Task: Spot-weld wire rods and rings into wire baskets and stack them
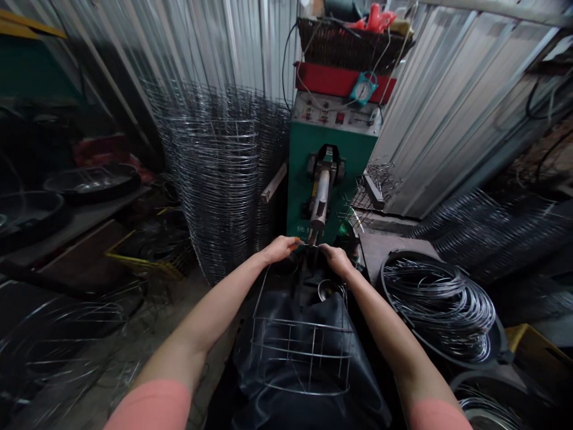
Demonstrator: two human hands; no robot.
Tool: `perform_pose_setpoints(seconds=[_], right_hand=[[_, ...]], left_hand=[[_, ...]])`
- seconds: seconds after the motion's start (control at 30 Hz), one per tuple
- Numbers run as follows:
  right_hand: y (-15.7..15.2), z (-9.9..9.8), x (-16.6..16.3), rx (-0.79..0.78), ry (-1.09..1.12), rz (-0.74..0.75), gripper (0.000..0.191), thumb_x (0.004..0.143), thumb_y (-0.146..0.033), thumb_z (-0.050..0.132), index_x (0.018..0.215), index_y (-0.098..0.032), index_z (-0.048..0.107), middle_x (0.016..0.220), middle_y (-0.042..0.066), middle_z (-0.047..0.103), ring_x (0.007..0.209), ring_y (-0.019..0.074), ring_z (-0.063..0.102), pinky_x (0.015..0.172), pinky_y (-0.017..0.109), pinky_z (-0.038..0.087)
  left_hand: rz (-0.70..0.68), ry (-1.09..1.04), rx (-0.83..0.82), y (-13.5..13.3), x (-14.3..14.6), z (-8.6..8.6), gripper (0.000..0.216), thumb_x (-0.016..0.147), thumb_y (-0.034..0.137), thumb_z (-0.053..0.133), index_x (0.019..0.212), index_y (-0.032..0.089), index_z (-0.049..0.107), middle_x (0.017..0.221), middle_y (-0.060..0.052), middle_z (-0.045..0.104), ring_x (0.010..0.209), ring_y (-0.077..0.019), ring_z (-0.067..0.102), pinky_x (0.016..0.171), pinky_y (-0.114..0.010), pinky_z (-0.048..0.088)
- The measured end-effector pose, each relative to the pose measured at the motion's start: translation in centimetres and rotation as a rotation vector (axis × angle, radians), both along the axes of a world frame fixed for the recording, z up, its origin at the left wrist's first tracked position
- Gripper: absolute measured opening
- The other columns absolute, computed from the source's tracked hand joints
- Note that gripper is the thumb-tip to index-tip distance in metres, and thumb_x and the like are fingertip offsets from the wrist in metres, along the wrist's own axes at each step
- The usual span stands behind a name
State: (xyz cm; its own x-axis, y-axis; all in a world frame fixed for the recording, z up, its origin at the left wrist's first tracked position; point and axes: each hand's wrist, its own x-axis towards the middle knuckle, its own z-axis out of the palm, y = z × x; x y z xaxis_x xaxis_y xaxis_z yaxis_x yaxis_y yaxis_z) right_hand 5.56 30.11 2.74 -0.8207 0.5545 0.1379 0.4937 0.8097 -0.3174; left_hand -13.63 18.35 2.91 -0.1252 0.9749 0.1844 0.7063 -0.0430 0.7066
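A wire basket (302, 355) of thin metal rods rests over the dark apron on my lap, its far end reaching up to my hands. My left hand (280, 249) is closed on the wire at the left of the machine's tip, with something orange at its fingertips. On the other side, my right hand (336, 260) pinches the wire too. Between them the wire passes at the lower end of the grey cylindrical arm (321, 194) on the green welding machine (298, 170). Whether the wire touches the machine's tip cannot be made out.
Tall stacks of wire baskets (219, 179) stand left of the machine. At right, a black tub (387, 283) holds many wire rings (447, 304). A yellow crate (147, 266) lies at left, and a small teal dial clock (363, 88) hangs on the machine's top.
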Motion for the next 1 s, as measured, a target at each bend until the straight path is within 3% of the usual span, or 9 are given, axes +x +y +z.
perform_pose_setpoints(seconds=[0.27, 1.0], right_hand=[[-0.28, 0.29, 0.17, -0.006, 0.019, -0.009, 0.029, 0.086, -0.018, 0.043, 0.108, -0.027, 0.060, 0.094, 0.003, 0.070, 0.090, 0.0199, 0.064, 0.071, 0.022, 0.045], [0.16, -0.52, -0.13, -0.016, 0.038, -0.030, 0.025, 0.089, -0.026, 0.040, 0.101, -0.021, 0.060, 0.082, 0.006, 0.068, 0.074, 0.0183, 0.063, 0.061, 0.022, 0.039]], left_hand=[[-0.018, -0.005, 0.016, 0.02, -0.09, -0.05, 0.031, 0.082, 0.024, 0.044, 0.105, 0.015, 0.063, 0.104, -0.004, 0.068, 0.097, -0.0166, 0.061, 0.089, -0.027, 0.042], [-0.019, -0.007, -0.019, -0.17, -0.10, 0.17, 0.033, 0.082, 0.024, 0.043, 0.108, 0.014, 0.061, 0.104, -0.006, 0.067, 0.095, -0.0165, 0.061, 0.087, -0.026, 0.043]])
